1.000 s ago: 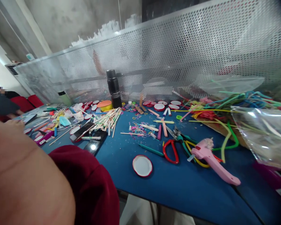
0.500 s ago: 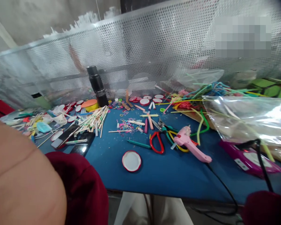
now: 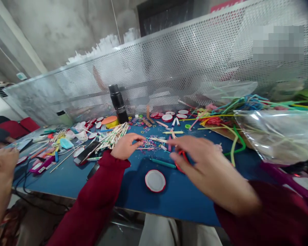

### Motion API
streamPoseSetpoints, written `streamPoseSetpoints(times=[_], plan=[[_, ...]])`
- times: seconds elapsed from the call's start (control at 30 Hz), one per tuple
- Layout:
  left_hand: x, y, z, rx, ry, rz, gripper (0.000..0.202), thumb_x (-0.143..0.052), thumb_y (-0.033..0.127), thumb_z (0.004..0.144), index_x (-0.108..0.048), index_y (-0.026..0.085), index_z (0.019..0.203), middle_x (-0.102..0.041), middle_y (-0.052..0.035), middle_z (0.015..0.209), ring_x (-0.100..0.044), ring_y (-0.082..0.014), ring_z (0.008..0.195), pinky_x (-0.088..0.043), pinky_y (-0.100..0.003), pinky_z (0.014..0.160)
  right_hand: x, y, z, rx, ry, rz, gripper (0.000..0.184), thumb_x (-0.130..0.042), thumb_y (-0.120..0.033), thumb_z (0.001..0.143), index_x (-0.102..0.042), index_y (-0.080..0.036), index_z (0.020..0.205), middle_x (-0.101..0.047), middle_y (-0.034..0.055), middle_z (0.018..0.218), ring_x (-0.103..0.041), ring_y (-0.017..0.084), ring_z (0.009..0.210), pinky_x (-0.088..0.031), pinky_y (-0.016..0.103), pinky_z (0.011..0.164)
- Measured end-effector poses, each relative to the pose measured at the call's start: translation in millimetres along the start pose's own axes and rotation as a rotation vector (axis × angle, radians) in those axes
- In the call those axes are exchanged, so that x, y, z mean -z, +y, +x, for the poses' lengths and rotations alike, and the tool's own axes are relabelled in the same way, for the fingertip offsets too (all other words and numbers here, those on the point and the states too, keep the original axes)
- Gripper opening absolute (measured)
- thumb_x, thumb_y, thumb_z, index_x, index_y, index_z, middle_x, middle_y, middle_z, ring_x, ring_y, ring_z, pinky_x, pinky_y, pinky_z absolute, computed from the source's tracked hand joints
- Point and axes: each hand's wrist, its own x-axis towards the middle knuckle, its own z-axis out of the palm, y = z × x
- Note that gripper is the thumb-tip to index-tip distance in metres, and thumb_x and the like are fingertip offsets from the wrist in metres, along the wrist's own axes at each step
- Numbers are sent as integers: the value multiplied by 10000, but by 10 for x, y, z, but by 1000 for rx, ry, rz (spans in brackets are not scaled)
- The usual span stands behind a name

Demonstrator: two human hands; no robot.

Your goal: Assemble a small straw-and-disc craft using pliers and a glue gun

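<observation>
My left hand [image 3: 125,146] reaches over the blue table [image 3: 190,201], its fingers curled in toward the thumb just above a heap of small coloured rubber bands [image 3: 150,141]; what they pinch, if anything, I cannot make out. Stretched forward with fingers flat and apart, my right hand [image 3: 202,160] hovers over red-handled scissors [image 3: 180,163] and covers the pink glue gun. A teal pen [image 3: 164,163] lies between the hands. Nearer the table edge sits a white lid with a red rim [image 3: 155,180]. Both sleeves are dark red.
A perforated metal screen [image 3: 169,61] walls the back. A black flask [image 3: 118,103], a bundle of wooden sticks [image 3: 115,133] and phones [image 3: 86,152] lie left of centre. Pipe cleaners [image 3: 236,106] and a clear plastic bag [image 3: 279,136] fill the right. A co-worker's hand [image 3: 3,161] works at far left.
Both my hands have come forward into view over the table; before, only a blurred arm filled the lower left. The camera swung left and up, and the glue gun is now hidden.
</observation>
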Motion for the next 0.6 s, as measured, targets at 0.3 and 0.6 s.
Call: streamPoseSetpoints(times=[0.3, 0.6], plan=[[-245, -424, 324, 94, -285, 353, 220, -585, 216, 893, -775, 205, 1005, -750, -58, 1066, -653, -211, 1037, -483, -327, 967, -653, 240, 431, -92, -508, -206, 247, -543, -314, 934, -782, -263, 978, -783, 48, 1042, -700, 260, 1001, -441, 363, 837], [-481, -692, 435, 38, -280, 426, 200, -601, 197, 880, -793, 217, 930, -739, -63, 1009, -636, -222, 1024, -458, -340, 976, -890, 292, 325, -123, -431, -222, 248, -517, -295, 952, -757, -236, 930, -772, 55, 1031, -675, 266, 1037, -358, 409, 897]])
